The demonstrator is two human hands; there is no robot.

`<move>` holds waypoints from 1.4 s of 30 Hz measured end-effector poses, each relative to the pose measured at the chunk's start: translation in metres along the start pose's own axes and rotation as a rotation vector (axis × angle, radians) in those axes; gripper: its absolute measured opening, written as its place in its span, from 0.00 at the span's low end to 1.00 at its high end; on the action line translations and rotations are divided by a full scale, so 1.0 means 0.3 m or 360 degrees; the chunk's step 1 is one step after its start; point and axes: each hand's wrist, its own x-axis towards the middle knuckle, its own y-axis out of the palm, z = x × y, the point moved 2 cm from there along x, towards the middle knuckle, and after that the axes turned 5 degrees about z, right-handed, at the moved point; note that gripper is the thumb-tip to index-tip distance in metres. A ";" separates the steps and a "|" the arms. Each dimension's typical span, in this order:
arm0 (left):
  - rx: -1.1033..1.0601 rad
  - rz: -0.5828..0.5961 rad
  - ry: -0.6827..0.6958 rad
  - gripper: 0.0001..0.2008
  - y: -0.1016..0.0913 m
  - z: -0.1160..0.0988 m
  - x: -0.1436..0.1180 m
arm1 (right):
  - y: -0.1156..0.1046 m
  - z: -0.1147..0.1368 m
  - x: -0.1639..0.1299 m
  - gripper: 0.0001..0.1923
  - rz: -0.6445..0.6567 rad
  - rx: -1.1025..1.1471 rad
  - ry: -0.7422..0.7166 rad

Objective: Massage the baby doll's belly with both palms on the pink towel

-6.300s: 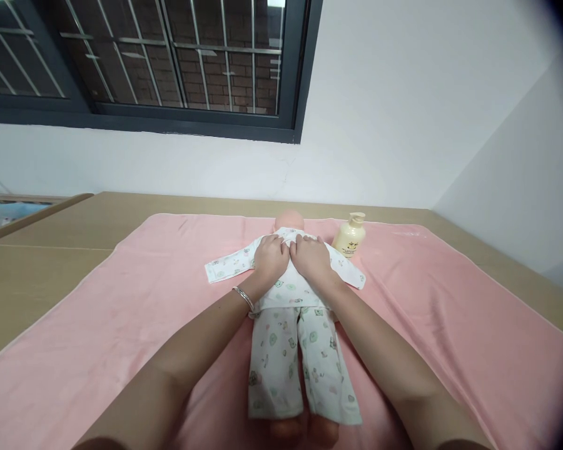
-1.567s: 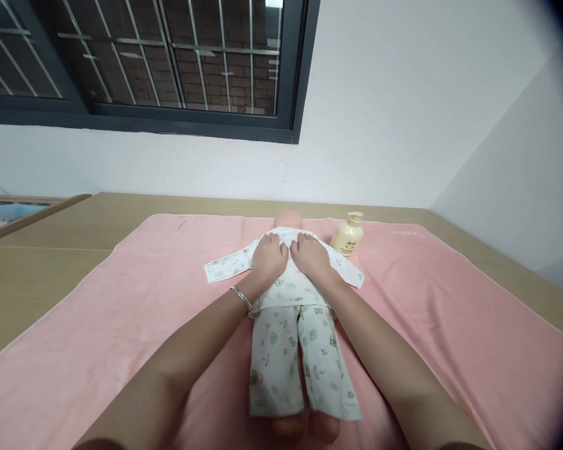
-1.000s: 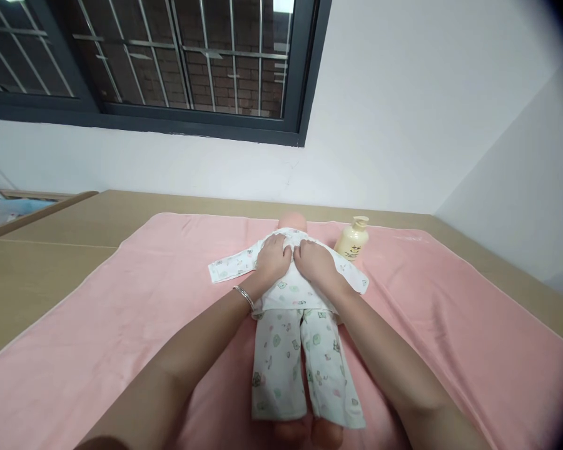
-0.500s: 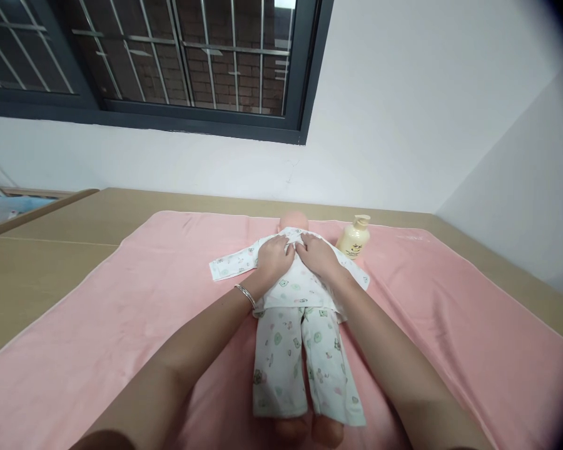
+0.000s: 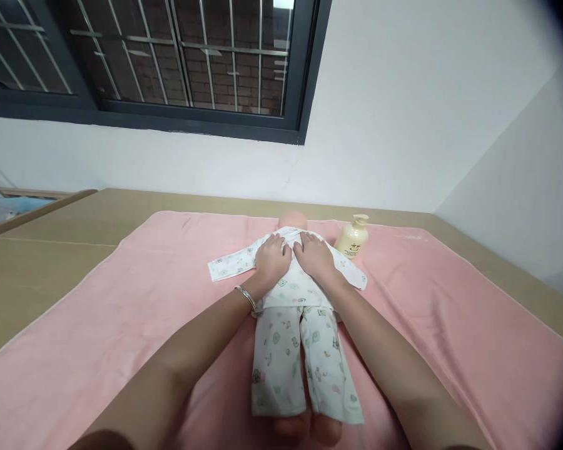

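Pink blanket (image 5: 131,325): hands (image 5: 272,259) unmoved on doll (image 5: 291,294).

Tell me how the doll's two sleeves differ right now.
The left sleeve lies stretched out flat and bare on the pink towel; the right sleeve looks shorter, partly covered by the right hand and forearm. The pump bottle stands by the right sleeve only. Both share the white printed fabric.
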 end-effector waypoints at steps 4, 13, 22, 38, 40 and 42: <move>0.0009 -0.0002 -0.0004 0.17 0.002 0.007 0.007 | 0.001 0.001 0.000 0.22 0.0000 -0.0003 0.0007; -0.0016 -0.0029 0.0041 0.17 0.003 0.010 0.007 | -0.006 0.004 -0.001 0.23 0.0020 -0.0018 0.0013; 0.0008 -0.0036 0.0243 0.14 -0.013 0.000 0.000 | 0.004 -0.022 0.017 0.27 0.0162 0.0055 -0.0072; 0.0055 0.0194 0.0079 0.21 0.018 0.024 0.035 | -0.039 0.107 -0.079 0.19 -0.0010 -0.0343 0.0025; 0.0048 0.0199 0.0135 0.20 0.014 0.021 0.037 | -0.042 0.112 -0.083 0.19 -0.0002 -0.0354 0.0003; 0.0023 0.0181 0.0192 0.19 0.008 0.017 0.035 | -0.043 0.110 -0.082 0.19 -0.0006 -0.0340 -0.0012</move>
